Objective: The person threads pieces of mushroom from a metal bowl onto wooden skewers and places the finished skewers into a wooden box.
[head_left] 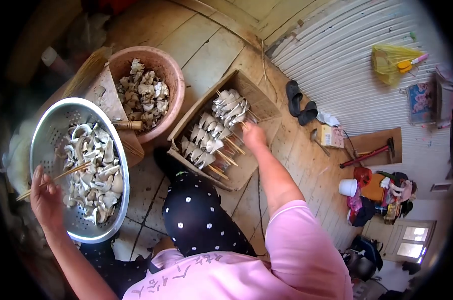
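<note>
My left hand (46,200) is closed on thin wooden skewers (61,175) above a metal colander (122,185) that holds grey-white mushroom pieces (99,175). Over the cardboard box (266,117), my right hand (254,135) grips the stick end of a skewer threaded with mushroom pieces (230,107). More loaded skewers (204,142) lie in rows inside the box, their bare sticks pointing toward its lower right side. The tips of my right fingers are small and partly hidden.
A pink basin (176,90) with mushroom scraps stands behind the colander, with a wooden handle (129,125) between them. Dark slippers (294,97), a small carton (331,136) and a red-handled tool (364,156) lie farther right. A heap of cloths (386,192) is at the right.
</note>
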The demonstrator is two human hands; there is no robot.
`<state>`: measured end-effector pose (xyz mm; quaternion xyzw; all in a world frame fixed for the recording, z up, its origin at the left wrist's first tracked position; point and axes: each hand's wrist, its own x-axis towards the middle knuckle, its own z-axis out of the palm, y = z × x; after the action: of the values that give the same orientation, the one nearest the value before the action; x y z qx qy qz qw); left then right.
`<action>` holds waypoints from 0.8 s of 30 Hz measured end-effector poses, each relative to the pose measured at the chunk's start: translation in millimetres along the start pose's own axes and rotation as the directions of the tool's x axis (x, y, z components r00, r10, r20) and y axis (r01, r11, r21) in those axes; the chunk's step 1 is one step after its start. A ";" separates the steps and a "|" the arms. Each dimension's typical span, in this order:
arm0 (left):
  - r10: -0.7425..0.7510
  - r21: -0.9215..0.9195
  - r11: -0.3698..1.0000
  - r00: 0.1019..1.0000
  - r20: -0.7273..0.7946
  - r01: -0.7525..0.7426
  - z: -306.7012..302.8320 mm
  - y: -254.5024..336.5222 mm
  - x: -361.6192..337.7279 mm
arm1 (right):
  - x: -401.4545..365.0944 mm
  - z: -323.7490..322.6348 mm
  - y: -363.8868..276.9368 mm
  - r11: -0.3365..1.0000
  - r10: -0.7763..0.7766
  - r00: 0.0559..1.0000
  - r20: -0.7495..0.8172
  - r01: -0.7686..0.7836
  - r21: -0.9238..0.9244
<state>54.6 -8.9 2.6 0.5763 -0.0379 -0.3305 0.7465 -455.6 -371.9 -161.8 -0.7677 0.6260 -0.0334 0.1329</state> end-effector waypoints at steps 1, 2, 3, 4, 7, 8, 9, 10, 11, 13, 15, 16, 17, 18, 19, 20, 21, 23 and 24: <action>-0.009 0.002 1.000 1.000 -0.021 0.009 0.8 -1.1 1.1 | 3.6 7.3 4.0 0.996 -0.086 0.995 -0.056 0.086 -0.007; -0.012 0.006 1.000 1.000 -0.022 0.013 3.4 -1.0 1.2 | 7.1 11.6 6.4 0.996 -0.084 0.995 -0.051 0.084 -0.006; -0.014 0.017 1.000 0.999 -0.037 0.015 7.2 -0.8 0.6 | 10.6 15.8 9.4 1.000 -0.014 0.999 0.038 0.015 -0.027; -0.017 0.029 0.999 0.999 -0.050 0.019 11.4 -0.9 0.0 | 12.7 19.7 13.0 0.997 0.060 0.990 0.126 -0.054 -0.055; -0.023 0.035 0.999 0.998 -0.064 0.025 17.3 -3.6 0.4 | 13.4 35.5 25.3 0.993 0.065 0.987 0.147 -0.050 -0.104; -0.023 0.036 0.999 0.998 -0.063 0.026 17.6 -4.6 0.4 | 13.4 39.0 27.6 0.993 0.068 0.986 0.152 -0.052 -0.104; -0.026 0.041 0.999 0.998 -0.064 0.029 19.0 -5.0 -0.1 | 13.0 42.7 29.9 0.993 0.067 0.977 0.205 -0.046 -0.105; -0.022 0.045 0.999 0.999 -0.035 0.024 22.2 -4.6 -1.6 | 13.5 46.1 32.0 0.994 0.065 0.964 0.257 -0.040 -0.104; -0.018 0.048 0.999 1.000 -0.006 0.018 24.7 -4.3 -2.6 | 14.1 49.5 34.1 0.994 0.068 0.963 0.261 -0.043 -0.102; -0.013 0.036 0.999 1.000 0.005 0.013 26.9 -5.0 -3.7 | 13.9 55.7 38.7 0.997 0.019 0.959 0.284 0.005 -0.081; -0.009 0.021 1.000 1.000 0.017 0.009 28.7 -6.5 -4.7 | 15.6 47.7 31.9 0.997 -0.008 0.951 0.310 0.030 -0.066; -0.006 0.025 1.000 1.000 -0.008 0.006 29.7 -7.0 -5.2 | 17.2 42.7 27.6 0.997 -0.038 0.942 0.333 0.059 -0.051; -0.002 0.030 1.000 0.999 -0.034 0.003 30.2 -7.4 -5.7 | 18.5 41.0 26.2 0.997 -0.035 0.942 0.334 0.055 -0.051; -0.003 0.032 0.999 0.999 -0.032 0.004 28.3 -7.4 -6.0 | 20.2 40.0 24.7 0.998 -0.030 0.926 0.375 0.051 -0.046; -0.009 0.039 0.999 1.000 -0.019 0.009 25.1 -7.2 -5.7 | 21.5 39.0 23.0 0.998 -0.026 0.910 0.415 0.047 -0.040; -0.015 0.046 0.999 1.000 -0.007 0.015 24.3 -6.8 -5.9 | 21.8 36.9 21.0 0.998 -0.023 0.909 0.415 0.043 -0.039; -0.016 0.048 0.999 1.000 -0.005 0.016 25.0 -6.1 -7.0 | 22.2 34.6 18.7 0.998 -0.014 0.896 0.444 0.042 -0.054; -0.016 0.037 0.999 0.998 -0.055 0.018 29.1 -4.6 -11.3 | 23.3 31.9 14.3 0.997 -0.004 0.882 0.471 0.041 -0.069; -0.016 0.037 0.999 0.998 -0.055 0.019 29.9 -4.8 -11.9 | 23.8 31.8 11.6 0.996 0.019 0.882 0.471 0.023 -0.082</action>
<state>30.1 -27.9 12.2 0.5994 -0.0186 -0.3204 0.7333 -454.6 -392.0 -198.0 -0.7584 0.5750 0.1806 0.2484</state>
